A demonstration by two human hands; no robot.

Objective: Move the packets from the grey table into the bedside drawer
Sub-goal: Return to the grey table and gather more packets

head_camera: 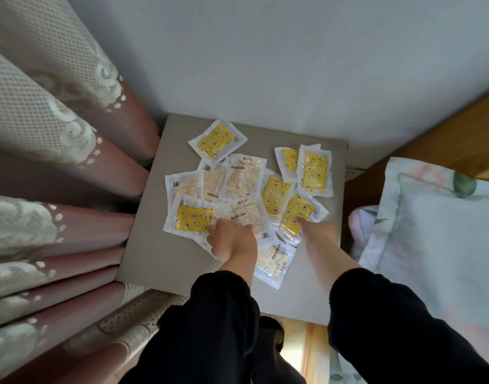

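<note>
We see the left hand (pixel 232 239) with fingers curled down where a yellow-face packet (pixel 192 218) meets a white-back packet (pixel 247 213); we cannot tell if they pinch. On the right hand (pixel 318 236) 1 fingertip (pixel 298 219) touches a second yellow packet (pixel 294 210); the other fingers are hidden, so the grip is unclear. That packet lies just far of the hand, long axis running near-left to far-right. Roughly 11 packets overlap on the grey table (pixel 143 261), and we judge the left hand nearer the bulk. The drawer is not in view; black sleeves (pixel 210 328) cover part of the near edge.
</note>
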